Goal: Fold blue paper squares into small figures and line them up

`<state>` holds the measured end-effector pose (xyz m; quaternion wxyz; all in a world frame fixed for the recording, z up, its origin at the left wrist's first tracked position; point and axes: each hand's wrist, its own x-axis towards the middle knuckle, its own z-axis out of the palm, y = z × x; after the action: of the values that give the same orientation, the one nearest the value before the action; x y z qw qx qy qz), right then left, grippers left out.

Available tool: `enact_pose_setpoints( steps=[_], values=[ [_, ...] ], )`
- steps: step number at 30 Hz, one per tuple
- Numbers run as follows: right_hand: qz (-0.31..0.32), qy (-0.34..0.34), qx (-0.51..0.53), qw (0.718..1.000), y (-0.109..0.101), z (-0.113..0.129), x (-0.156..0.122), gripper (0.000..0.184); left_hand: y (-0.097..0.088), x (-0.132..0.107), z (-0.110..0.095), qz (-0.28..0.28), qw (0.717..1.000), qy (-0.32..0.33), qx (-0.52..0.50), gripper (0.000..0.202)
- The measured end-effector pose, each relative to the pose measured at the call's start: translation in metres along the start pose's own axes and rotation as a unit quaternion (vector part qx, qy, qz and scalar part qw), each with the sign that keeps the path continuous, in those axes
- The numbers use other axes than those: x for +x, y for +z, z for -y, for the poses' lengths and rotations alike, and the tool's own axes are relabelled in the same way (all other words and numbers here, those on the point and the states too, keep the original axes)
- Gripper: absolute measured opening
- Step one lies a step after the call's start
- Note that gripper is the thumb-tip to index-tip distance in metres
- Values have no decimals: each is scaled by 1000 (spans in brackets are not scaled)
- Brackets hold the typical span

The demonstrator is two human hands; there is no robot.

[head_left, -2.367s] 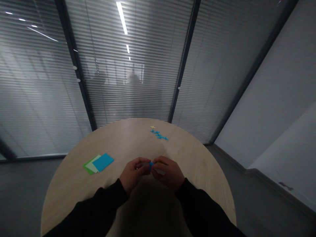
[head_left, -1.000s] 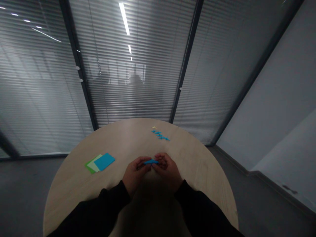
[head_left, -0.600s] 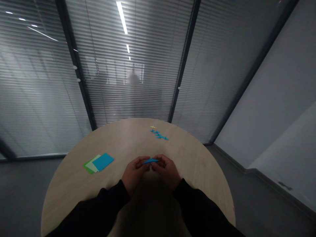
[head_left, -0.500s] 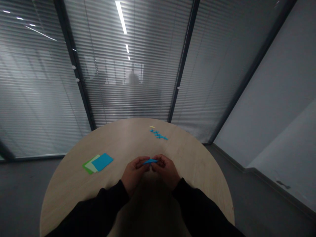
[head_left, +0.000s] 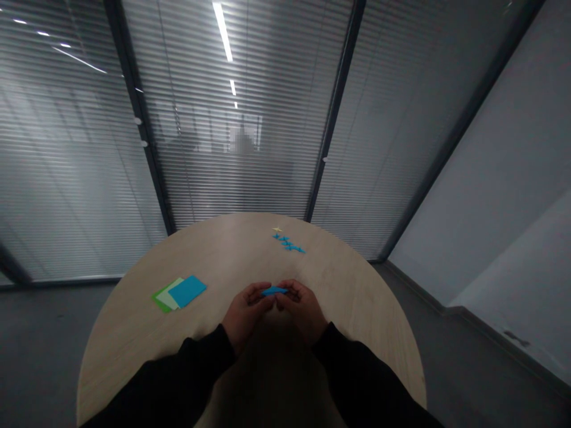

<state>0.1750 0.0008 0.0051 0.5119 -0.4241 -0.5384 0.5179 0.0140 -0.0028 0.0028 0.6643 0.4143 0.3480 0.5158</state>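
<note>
A small piece of folded blue paper is held between both hands above the near middle of the round table. My left hand pinches its left end, thumb in front and fingers behind. At the right end, my right hand grips it in the same way. The fingers cover both ends of the paper, so its full shape is hidden. Beyond the hands lie several small blue folded paper figures in a slanting cluster. One yellow folded figure lies at the far end of that cluster.
Overlapping stacks of blue paper, pale green paper and bright green paper lie on the left of the wooden table. Glass panels with blinds stand behind the table, and a white wall is to the right.
The whole view has shifted slightly, with the scene a little further right. Both hands still hold the blue paper, and their fingers have barely moved.
</note>
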Motion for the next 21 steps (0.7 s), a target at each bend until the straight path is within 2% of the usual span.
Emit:
enact_pose_setpoints(
  steps=[9,14,17,21],
  values=[
    [11,-3,6,1000,1,-5,1,31,0,-1,-6,-22,998,20,55,34],
    [15,0,-9,1000,2,-2,2,27,-2,1,-3,-22,997,40,61,42],
    [17,8,-7,1000,2,-1,2,27,-4,1,-3,-2,999,26,48,50],
    [38,-1,14,999,4,0,0,29,-7,2,-4,-7,996,13,87,43]
  ],
)
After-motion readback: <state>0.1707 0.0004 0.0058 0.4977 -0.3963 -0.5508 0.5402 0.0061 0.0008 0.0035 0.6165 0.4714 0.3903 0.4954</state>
